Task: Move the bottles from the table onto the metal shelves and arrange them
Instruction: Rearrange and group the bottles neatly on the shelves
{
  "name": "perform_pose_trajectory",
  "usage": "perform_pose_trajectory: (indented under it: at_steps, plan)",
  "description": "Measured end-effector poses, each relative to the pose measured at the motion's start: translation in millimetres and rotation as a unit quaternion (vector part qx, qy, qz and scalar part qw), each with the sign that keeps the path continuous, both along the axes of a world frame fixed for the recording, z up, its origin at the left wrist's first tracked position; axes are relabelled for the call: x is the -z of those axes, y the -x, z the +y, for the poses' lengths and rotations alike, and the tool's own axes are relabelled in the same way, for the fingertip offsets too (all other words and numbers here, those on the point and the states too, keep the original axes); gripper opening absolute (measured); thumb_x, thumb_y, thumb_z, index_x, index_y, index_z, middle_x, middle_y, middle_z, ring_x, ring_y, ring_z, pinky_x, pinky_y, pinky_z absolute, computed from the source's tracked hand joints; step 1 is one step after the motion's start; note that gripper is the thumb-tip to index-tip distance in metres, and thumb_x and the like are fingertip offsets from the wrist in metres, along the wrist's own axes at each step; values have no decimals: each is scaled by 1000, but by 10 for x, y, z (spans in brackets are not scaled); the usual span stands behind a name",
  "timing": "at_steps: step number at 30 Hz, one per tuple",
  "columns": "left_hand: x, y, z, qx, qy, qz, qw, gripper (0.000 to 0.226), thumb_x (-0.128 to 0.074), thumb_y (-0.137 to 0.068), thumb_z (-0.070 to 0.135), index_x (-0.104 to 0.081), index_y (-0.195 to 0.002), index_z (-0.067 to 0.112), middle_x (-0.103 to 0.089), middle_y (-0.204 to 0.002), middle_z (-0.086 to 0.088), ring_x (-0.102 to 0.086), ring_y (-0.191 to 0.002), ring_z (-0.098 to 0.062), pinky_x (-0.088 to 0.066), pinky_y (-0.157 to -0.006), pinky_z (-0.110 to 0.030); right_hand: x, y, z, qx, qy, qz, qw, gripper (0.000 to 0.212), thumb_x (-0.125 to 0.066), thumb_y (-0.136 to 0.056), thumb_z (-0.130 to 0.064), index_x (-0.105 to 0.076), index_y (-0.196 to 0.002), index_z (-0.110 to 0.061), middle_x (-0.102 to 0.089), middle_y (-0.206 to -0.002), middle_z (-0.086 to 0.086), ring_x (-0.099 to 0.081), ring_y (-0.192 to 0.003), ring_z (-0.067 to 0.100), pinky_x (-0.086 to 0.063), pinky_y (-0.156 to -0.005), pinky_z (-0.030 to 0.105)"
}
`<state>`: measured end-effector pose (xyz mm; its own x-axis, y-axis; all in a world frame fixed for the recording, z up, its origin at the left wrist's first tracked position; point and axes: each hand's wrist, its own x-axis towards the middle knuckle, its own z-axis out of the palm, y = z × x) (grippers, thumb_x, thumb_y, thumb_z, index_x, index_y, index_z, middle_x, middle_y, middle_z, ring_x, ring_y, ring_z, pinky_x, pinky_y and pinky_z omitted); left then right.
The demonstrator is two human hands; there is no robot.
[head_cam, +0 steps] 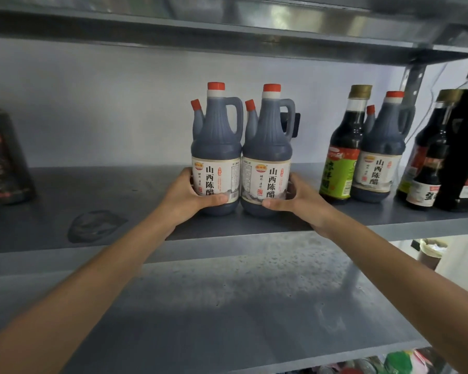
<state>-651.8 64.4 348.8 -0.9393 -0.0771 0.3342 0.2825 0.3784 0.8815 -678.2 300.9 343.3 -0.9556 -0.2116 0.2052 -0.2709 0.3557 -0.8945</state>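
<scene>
Two vinegar jugs upright, touching, on shelf (pixel 114 190) — left hand (pixel 189 197) wraps left jug (pixel 216 157), right hand (pixel 295 198) wraps right jug (pixel 266 160).

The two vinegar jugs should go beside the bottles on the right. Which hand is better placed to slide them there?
Probably the left hand. It grips the outer side of the left jug, so it can push both jugs toward the green-label bottle. The right hand sits in the gap, on the right jug.

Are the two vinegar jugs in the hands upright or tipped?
Upright. The left jug and right jug stand side by side on the metal shelf, red caps up.
</scene>
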Motion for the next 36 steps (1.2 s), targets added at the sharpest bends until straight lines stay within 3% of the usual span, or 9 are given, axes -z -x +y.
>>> perform_pose_trajectory:
  at_steps: [6, 10, 15, 19, 23, 25, 28, 36]
  plan:
    - [21, -87, -236, 9, -12, 1, 1000, 71, -86, -62, 19, -47, -122, 18, -58, -111, 10, -54, -90, 1, -42, -68, -12, -20, -3, -373, -10, 5, -3, 1000, 88, -83, -66, -29, -33, -138, -21, -55, -129, -8, -51, -114, 10, -40, -76, 15]
    - [35, -134, -337, 20, -9, 5, 1000, 71, -86, -62, 22, -47, -121, 19, -57, -106, 14, -51, -85, 9, -41, -65, -10, -19, -17, -446, -3, -5, -5, 1000, 101, -85, -54, -43, -32, -139, -24, -56, -129, -8, -52, -118, 12, -42, -83, 22]
    - [72, -158, -403, 24, -23, 7, 999, 76, -89, -57, 24, -48, -121, 19, -59, -105, 15, -55, -91, 4, -45, -70, -14, 7, -151, -477, 10, -21, 29, 999, 103, -86, -55, -44, -30, -139, -25, -55, -130, -9, -52, -118, 9, -45, -92, 26]
    - [73, -150, -423, 25, -31, 10, 999, 73, -89, -55, 24, -49, -116, 22, -57, -98, 20, -55, -88, 6, -44, -69, -14, 4, -257, -518, 10, -8, 46, 999, 99, -81, -54, -37, -31, -138, -24, -54, -130, -7, -52, -118, 10, -45, -86, 21]
    - [73, -151, -424, 27, -21, 14, 999, 76, -90, -54, 27, -50, -118, 22, -60, -105, 16, -57, -93, -1, -47, -75, -19, -42, -334, -543, 10, -2, 51, 999, 86, -81, -59, -29, -37, -133, -27, -57, -126, -9, -54, -113, 7, -45, -83, 19]
    - [69, -156, -434, 30, -13, 15, 999, 74, -89, -55, 29, -49, -117, 22, -59, -105, 15, -57, -94, -3, -47, -76, -20, -62, -376, -533, -1, -3, 43, 999, 79, -79, -56, -29, -41, -126, -33, -60, -119, -15, -57, -107, 0, -47, -82, 18]
    - [67, -165, -458, 37, 0, 16, 999, 75, -89, -55, 30, -49, -118, 21, -60, -107, 15, -58, -98, -4, -49, -79, -23, -78, -421, -487, -24, 0, 33, 999, 62, -77, -59, -21, -46, -108, -41, -61, -103, -26, -60, -90, -15, -48, -68, 6]
    - [82, -179, -465, 36, 18, 28, 999, 75, -88, -56, 31, -47, -117, 23, -59, -111, 13, -57, -99, -7, -49, -78, -22, -67, -414, -483, -17, 0, 46, 999, 62, -79, -64, -10, -45, -106, -41, -62, -99, -28, -60, -89, -17, -46, -66, 3]
